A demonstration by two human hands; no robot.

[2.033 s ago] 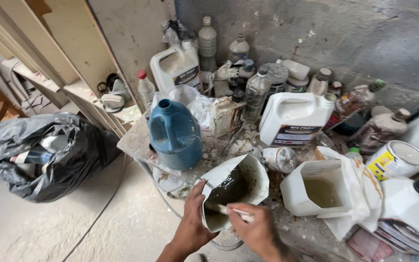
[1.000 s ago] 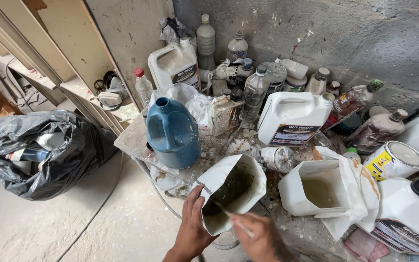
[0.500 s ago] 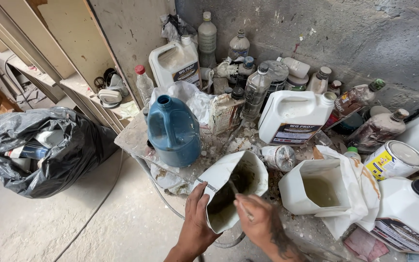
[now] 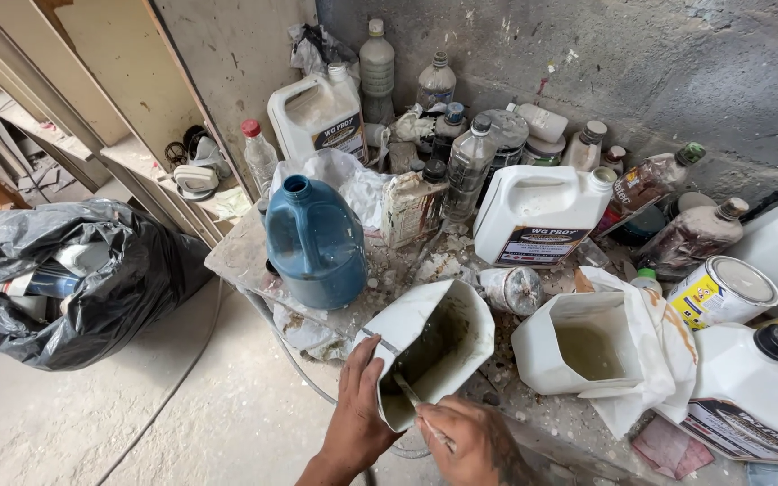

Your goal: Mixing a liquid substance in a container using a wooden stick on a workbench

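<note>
The right hand (image 4: 472, 441) fingers are pinching a thin stick (image 4: 414, 402), pointing up-left into a cut-open white plastic jug (image 4: 425, 346). The left hand (image 4: 359, 409) fingers are wrapping its smooth rim, tilting it above the dusty worktop (image 4: 245, 252), near a blue jug (image 4: 315, 241).

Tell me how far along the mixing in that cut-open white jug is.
Done: the cut jug already holds dark greenish liquid. In hand: the left hand tilts the jug by its rim while the right hand works a thin stick in it. Left: whether it is evenly mixed cannot be told; the blue jug stands uncapped nearby.
</note>
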